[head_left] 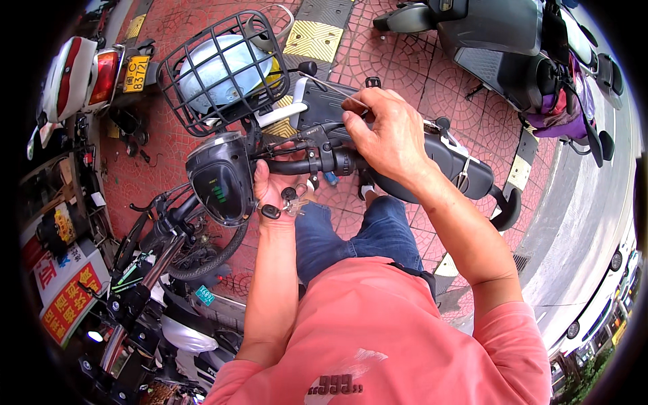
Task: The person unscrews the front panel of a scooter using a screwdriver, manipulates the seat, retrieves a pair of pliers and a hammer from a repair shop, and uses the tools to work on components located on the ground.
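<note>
The electric bike's black handlebar (pixel 290 166) runs across in front of me, with a dark display housing (pixel 219 179) at its left. My left hand (pixel 268 187) is closed around the bar from below beside the housing; its fingers are partly hidden. A bunch of keys (pixel 291 202) with a black fob hangs over that palm. Above the rubber grip (pixel 345 162), my right hand (pixel 386 131) pinches a thin, pale rod or cable (pixel 337 90) between thumb and fingers. Its exact kind cannot be made out. Black control cables and a lever clamp (pixel 314 137) lie between my hands.
A black wire basket (pixel 226 71) holding a pale blue helmet (pixel 219 73) is at the front. The bike's black seat (pixel 466 172) lies right. Parked scooters (pixel 496 23) stand beyond, and bikes crowd the left. Red paving (pixel 378 61) meets a road (pixel 574 223) at right.
</note>
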{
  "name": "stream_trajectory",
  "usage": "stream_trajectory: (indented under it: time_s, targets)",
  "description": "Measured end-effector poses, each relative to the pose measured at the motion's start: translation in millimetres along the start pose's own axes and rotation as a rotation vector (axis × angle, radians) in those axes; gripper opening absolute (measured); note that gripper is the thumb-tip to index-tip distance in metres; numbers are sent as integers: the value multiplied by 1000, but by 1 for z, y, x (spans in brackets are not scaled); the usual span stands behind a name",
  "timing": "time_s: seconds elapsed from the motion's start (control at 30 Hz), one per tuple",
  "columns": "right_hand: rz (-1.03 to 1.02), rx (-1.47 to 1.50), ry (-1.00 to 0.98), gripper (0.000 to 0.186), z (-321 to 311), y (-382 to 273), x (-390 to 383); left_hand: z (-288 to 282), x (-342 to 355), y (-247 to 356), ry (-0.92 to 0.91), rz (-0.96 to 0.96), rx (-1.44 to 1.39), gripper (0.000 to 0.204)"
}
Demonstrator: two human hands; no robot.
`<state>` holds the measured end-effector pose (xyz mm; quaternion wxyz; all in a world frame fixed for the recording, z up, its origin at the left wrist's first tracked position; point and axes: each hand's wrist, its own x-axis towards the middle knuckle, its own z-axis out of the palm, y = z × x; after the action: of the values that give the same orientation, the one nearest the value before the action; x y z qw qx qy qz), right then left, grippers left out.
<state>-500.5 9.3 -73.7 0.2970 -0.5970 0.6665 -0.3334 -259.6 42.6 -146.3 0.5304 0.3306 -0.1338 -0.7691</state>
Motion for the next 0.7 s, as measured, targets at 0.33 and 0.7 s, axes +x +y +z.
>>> stream_trajectory:
  time_s: [0.33, 0.7]
  targets:
    - [-213, -80, 11, 19, 10, -22, -1, 14, 0, 2, 192, 5, -13, 40]
    - [-258, -101, -309, 23, 36, -44, 28, 15, 3, 4, 178, -74, -99, 37]
